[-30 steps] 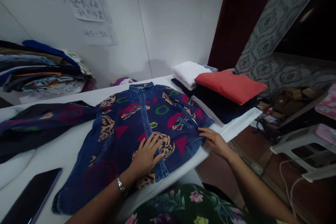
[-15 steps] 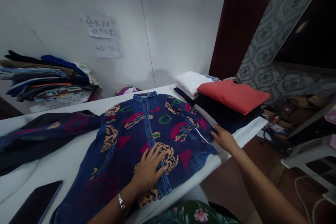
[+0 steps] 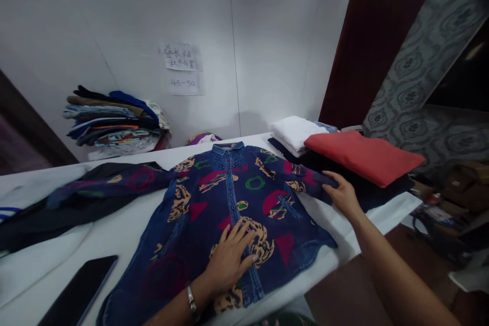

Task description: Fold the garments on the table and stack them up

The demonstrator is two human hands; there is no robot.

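Observation:
A patterned denim shirt (image 3: 214,214) lies front up on the table, buttoned, its collar pointing away from me. My left hand (image 3: 232,255) rests flat on the lower front beside the button placket, fingers spread. At the right, my right hand (image 3: 342,194) pinches the end of the shirt's sleeve (image 3: 311,180), which stretches out from the body. The opposite sleeve (image 3: 114,183) reaches left across a dark garment (image 3: 38,226). Part of the shirt's lower hem is hidden behind my left forearm.
A black phone (image 3: 80,288) lies at the front left of the white table (image 3: 130,237). Stacked clothes (image 3: 118,122) stand at the back left. At the right are a folded red garment (image 3: 362,155) and a folded white one (image 3: 292,132). Paper signs (image 3: 183,69) hang on the wall.
The right sleeve has swung up and out from the shirt's side, drawn by my right hand. My left hand stays on the shirt front. The view has turned left.

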